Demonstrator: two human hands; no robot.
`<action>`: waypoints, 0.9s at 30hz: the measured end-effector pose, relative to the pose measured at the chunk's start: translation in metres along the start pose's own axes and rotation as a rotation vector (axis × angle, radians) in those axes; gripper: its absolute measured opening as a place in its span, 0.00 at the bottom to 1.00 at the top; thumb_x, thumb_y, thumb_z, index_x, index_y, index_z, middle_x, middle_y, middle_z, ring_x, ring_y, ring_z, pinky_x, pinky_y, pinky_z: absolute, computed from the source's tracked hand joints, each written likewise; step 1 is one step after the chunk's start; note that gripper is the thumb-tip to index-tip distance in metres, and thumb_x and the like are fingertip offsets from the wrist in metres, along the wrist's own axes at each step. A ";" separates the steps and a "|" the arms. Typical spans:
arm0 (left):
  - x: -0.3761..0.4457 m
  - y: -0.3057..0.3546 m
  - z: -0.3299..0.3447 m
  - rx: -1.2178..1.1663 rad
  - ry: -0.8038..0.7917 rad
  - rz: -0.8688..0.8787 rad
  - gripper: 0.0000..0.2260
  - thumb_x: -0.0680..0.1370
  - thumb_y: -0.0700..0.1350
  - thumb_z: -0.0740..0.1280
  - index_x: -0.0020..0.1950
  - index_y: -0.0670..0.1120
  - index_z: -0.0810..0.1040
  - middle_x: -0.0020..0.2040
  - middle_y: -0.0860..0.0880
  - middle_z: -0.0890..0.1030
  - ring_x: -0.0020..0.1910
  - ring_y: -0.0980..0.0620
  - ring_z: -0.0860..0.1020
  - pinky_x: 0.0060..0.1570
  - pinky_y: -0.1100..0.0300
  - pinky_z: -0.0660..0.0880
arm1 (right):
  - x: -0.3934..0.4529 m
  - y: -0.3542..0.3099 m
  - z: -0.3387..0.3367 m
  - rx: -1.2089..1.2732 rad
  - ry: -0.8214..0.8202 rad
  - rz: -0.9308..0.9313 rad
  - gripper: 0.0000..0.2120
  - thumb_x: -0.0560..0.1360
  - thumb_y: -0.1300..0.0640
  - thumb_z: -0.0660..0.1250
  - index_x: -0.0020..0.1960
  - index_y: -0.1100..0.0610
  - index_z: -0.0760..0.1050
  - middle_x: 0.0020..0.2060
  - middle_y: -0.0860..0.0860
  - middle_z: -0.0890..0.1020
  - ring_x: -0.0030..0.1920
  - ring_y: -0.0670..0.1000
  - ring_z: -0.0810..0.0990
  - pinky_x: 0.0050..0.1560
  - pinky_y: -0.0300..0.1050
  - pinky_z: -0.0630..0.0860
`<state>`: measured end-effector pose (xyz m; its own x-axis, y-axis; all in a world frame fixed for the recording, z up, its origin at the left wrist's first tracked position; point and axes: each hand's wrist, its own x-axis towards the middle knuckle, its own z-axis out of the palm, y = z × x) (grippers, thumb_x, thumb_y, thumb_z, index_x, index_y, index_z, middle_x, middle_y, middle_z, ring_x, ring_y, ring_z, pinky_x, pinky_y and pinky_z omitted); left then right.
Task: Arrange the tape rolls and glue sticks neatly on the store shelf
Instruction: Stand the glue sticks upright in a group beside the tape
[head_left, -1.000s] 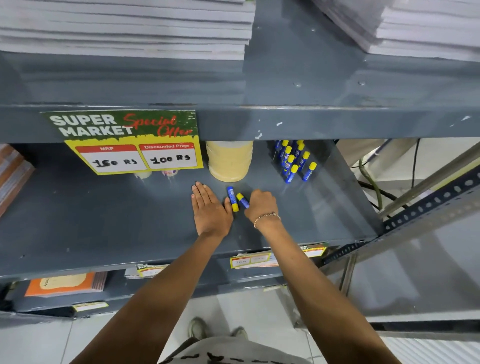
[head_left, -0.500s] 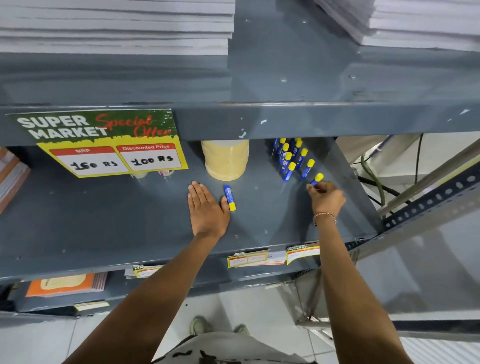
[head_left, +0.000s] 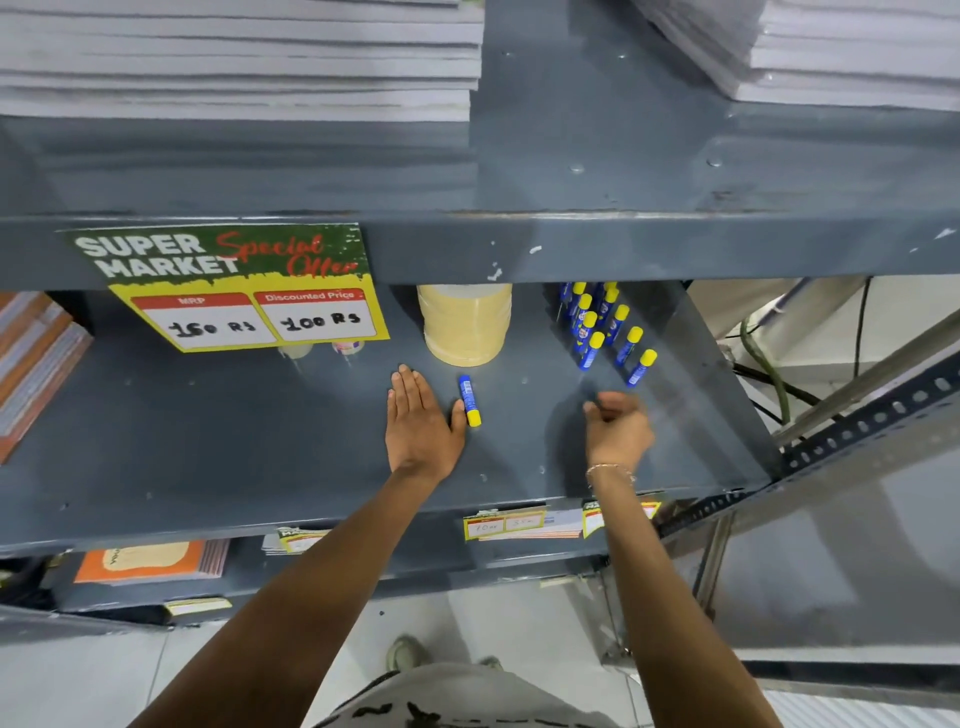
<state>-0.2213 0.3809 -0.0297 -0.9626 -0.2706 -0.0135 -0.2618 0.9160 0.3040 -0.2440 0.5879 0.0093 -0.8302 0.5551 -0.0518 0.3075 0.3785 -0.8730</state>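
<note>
One blue glue stick with a yellow cap (head_left: 469, 400) lies flat on the grey shelf (head_left: 208, 457), just right of my left hand (head_left: 420, 422). That hand rests palm down with its fingers spread. Several more glue sticks (head_left: 602, 325) stand upright in rows at the back right; the nearest one (head_left: 641, 368) stands at the front of the group. My right hand (head_left: 618, 428) hovers below and left of that stick, blurred, fingers loosely curled and holding nothing. A stack of tan tape rolls (head_left: 464, 322) stands at the back centre.
A price sign (head_left: 234, 286) hangs from the upper shelf edge, half hiding two small tape rolls (head_left: 322, 348) behind it. Notebooks (head_left: 36, 358) lie at the far left. Paper stacks (head_left: 234, 57) sit on the upper shelf. A slotted metal upright (head_left: 857, 431) runs along the right.
My right hand carried one glue stick from beside my left hand to the standing group, set it upright at the front, let go and drew back left. My left hand stayed still.
</note>
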 end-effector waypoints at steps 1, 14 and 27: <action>0.000 -0.001 0.000 0.000 0.000 0.004 0.34 0.80 0.57 0.48 0.76 0.35 0.44 0.78 0.37 0.47 0.78 0.42 0.46 0.76 0.53 0.44 | -0.012 -0.006 0.012 -0.032 -0.128 -0.067 0.10 0.69 0.64 0.74 0.49 0.65 0.81 0.45 0.60 0.86 0.43 0.52 0.83 0.52 0.35 0.75; 0.002 -0.001 0.005 0.017 0.009 -0.003 0.34 0.81 0.58 0.45 0.76 0.35 0.43 0.78 0.36 0.46 0.78 0.42 0.44 0.77 0.52 0.43 | -0.063 -0.051 0.073 -0.580 -0.472 -0.416 0.11 0.73 0.58 0.65 0.51 0.64 0.79 0.54 0.62 0.79 0.52 0.63 0.80 0.52 0.49 0.77; 0.001 0.000 0.006 0.032 0.014 0.007 0.34 0.80 0.58 0.46 0.76 0.34 0.44 0.78 0.36 0.47 0.78 0.42 0.46 0.76 0.52 0.43 | 0.009 -0.034 -0.018 -0.397 -0.038 -0.268 0.06 0.70 0.60 0.68 0.45 0.62 0.80 0.38 0.62 0.86 0.45 0.64 0.83 0.45 0.45 0.76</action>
<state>-0.2230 0.3822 -0.0350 -0.9634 -0.2680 0.0021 -0.2572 0.9268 0.2738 -0.2540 0.5936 0.0475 -0.9186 0.3747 0.1258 0.2280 0.7623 -0.6057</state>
